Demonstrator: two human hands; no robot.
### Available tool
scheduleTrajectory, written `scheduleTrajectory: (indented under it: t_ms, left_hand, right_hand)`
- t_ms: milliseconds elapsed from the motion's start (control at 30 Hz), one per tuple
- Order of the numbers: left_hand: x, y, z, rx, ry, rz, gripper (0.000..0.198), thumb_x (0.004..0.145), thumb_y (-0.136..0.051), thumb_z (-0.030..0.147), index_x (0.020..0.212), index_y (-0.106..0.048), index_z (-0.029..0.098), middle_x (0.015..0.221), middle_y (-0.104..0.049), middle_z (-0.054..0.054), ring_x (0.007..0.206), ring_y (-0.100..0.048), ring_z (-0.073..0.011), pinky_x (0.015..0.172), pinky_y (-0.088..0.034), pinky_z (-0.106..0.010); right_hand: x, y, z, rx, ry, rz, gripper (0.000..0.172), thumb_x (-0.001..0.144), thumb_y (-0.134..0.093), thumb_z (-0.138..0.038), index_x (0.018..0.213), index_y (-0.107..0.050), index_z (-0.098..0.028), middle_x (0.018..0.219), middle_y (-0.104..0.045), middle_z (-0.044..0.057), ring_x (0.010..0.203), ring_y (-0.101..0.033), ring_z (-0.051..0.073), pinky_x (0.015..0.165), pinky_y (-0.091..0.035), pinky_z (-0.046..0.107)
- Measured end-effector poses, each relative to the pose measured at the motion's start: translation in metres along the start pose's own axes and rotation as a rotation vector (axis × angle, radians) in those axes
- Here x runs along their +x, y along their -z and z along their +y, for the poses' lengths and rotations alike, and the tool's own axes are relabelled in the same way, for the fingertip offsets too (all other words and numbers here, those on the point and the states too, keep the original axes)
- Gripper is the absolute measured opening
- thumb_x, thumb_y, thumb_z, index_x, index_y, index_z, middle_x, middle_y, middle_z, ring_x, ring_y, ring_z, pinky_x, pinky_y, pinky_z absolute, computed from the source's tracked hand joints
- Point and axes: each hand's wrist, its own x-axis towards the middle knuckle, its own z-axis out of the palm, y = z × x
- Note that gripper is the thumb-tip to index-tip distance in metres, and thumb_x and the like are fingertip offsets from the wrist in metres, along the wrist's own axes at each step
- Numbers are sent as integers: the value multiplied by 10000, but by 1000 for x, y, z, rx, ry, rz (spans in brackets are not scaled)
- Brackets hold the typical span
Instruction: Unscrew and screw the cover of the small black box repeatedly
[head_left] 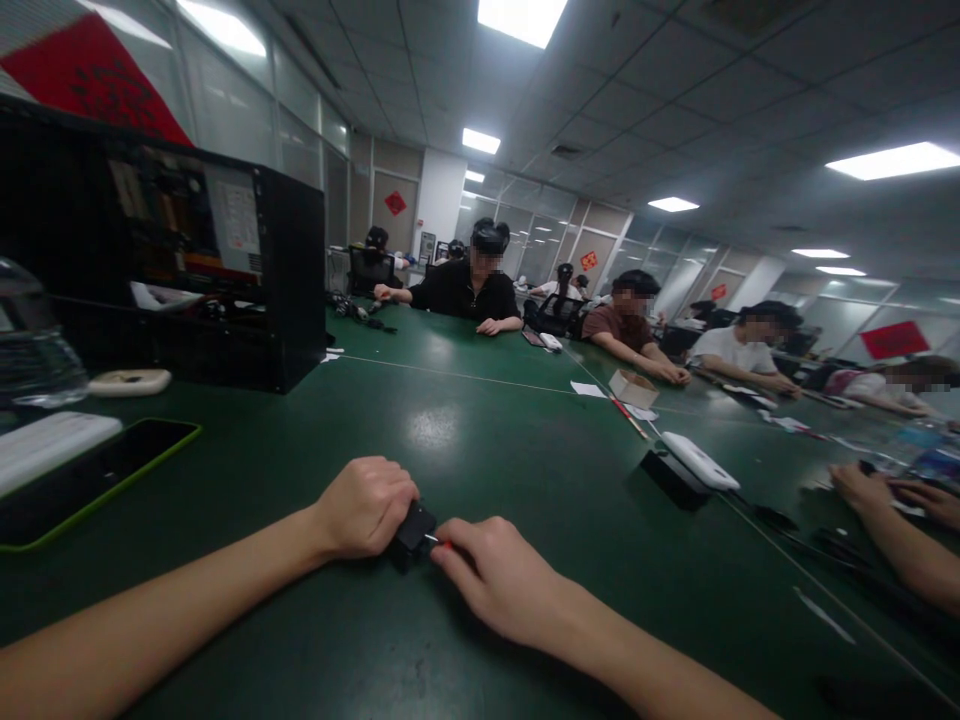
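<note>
My left hand (367, 507) is closed around a small black block-shaped part (414, 535), holding it just above or on the green table. What the part is I cannot make out. In my right hand (499, 575) a screwdriver (445, 544) is pinched between thumb and fingers. Its red handle end shows at the fingertips, and the thin metal shaft points left into the side of the black part. Most of the handle is hidden inside the right hand.
An open black computer case (292, 270) stands at the left, near a phone (105, 480) with a green edge, a white device (56, 445) and a clear bottle (37, 335). To the right lie a white power bank-like box (697, 460) and a small carton (634, 388). Several people sit around the table (300, 640).
</note>
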Motion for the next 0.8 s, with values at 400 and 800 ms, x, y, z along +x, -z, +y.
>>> scheduleTrajectory:
  t_ms: [400, 800]
  left_hand:
    - [1, -4, 0, -26, 35, -9, 409, 986, -301, 213, 770, -646, 171, 656, -675, -38, 570, -602, -195, 603, -425, -348]
    - [2, -3, 1, -56, 63, 2, 413, 990, -297, 215, 792, -656, 164, 678, -698, -50, 593, -641, -200, 628, -463, -341]
  right_hand:
    - [1, -1, 9, 68, -30, 0, 291, 1019, -447, -352, 946, -683, -198, 750, -672, -1, 645, -573, 105, 678, -394, 228]
    - [1, 1, 13, -233, 21, 6, 248, 1041, -408, -342, 973, -606, -208, 831, -702, 17, 699, -642, 140, 622, -352, 252]
